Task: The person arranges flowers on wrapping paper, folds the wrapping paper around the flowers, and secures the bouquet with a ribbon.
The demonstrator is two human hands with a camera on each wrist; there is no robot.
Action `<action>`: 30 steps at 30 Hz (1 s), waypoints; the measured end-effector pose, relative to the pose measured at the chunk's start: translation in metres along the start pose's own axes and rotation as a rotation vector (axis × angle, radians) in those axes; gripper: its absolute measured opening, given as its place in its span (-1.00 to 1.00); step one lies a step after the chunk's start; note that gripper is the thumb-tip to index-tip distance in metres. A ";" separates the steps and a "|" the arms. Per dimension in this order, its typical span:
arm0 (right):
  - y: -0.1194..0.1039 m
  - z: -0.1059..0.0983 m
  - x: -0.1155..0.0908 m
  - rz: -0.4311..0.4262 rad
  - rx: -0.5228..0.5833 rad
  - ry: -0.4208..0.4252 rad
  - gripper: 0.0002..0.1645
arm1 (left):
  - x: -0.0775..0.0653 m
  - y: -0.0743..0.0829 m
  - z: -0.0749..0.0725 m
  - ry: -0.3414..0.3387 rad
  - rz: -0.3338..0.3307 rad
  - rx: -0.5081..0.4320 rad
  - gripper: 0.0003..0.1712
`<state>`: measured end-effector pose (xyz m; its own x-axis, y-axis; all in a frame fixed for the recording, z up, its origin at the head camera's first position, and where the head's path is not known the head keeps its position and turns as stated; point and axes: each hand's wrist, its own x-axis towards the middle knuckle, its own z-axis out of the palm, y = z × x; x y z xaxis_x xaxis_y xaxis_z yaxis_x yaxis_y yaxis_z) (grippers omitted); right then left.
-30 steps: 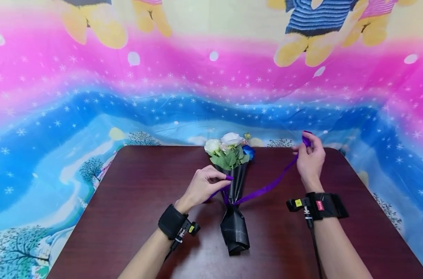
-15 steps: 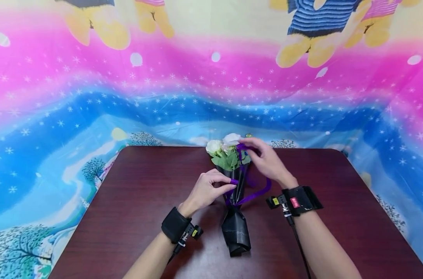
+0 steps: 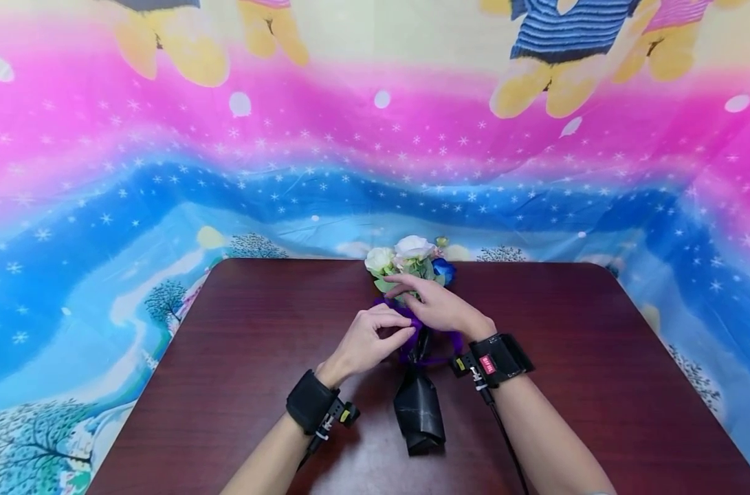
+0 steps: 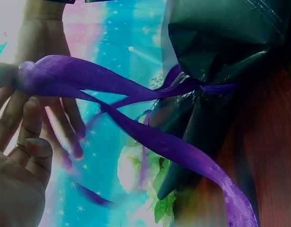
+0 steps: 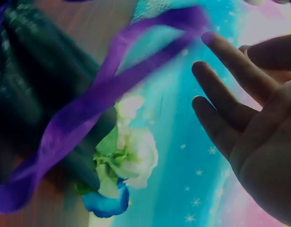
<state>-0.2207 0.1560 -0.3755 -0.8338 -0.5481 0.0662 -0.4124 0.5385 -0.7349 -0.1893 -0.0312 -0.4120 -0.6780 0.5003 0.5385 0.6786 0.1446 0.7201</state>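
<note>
A bouquet in black wrapping paper [image 3: 418, 412] lies on the table, with white roses [image 3: 414, 247] and a blue rose [image 3: 443, 270] at its far end. Purple ribbon [image 4: 169, 149] is tied around its narrow waist. My left hand [image 3: 371, 337] pinches a folded loop of this ribbon just above the wrapping. Over it reaches my right hand [image 3: 439, 306], fingers spread and fairly straight, with a blurred stretch of ribbon [image 5: 107, 90] at the index fingertip. Part of the ribbon is hidden behind both hands in the head view.
The dark wooden table [image 3: 257, 302] extends around the bouquet. Behind it hangs a printed cloth [image 3: 375, 165] in pink and blue. Each wrist wears a black strap [image 3: 313, 402] with a small camera and cable.
My right hand has swung from the far right leftward across the bouquet, bringing the ribbon over to my left hand. The left hand keeps its pinch nearly in place.
</note>
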 end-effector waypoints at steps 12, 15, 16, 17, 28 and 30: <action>0.028 0.002 -0.025 0.028 0.114 0.126 -0.60 | 0.001 -0.005 0.003 0.071 0.020 0.024 -0.87; 0.032 0.005 -0.033 0.045 0.112 0.143 -0.63 | 0.002 -0.004 0.005 0.092 0.020 0.027 -0.88; 0.034 0.006 -0.036 0.049 0.114 0.150 -0.63 | 0.003 -0.003 0.005 0.096 0.022 0.025 -0.88; 0.035 0.007 -0.039 0.051 0.122 0.156 -0.64 | 0.003 -0.002 0.006 0.100 0.021 0.024 -0.88; 0.028 0.024 -0.066 0.034 0.245 0.195 -0.76 | 0.010 0.033 0.002 0.147 0.034 0.004 -0.90; 0.017 0.028 -0.069 0.004 0.280 0.206 -0.77 | 0.010 0.034 0.003 0.155 0.016 0.007 -0.90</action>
<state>-0.1595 0.1854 -0.4111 -0.9035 -0.3906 0.1766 -0.3157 0.3278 -0.8904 -0.1723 -0.0189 -0.3839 -0.7021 0.3653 0.6112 0.6913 0.1442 0.7080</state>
